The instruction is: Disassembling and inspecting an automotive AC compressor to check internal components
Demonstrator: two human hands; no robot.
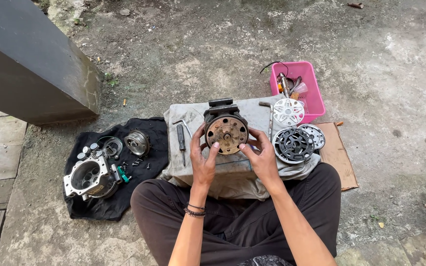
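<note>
A round, rusty-faced compressor body (226,129) stands on a grey cloth (232,170) in front of my crossed legs. My left hand (203,158) grips its lower left side, thumb on the rusty front plate. My right hand (261,156) holds its lower right edge, fingertips on the rim. A black pulley (293,145) lies just right of my right hand, with two white perforated discs (288,111) behind it.
A pink tray (306,88) with tools sits at the back right on cardboard (338,157). A screwdriver (180,138) and a bent wrench (270,118) lie on the cloth. On a black cloth (104,204) at left lie a metal housing (88,177), a round part (137,143) and small bolts. A dark slab (30,64) rises at upper left.
</note>
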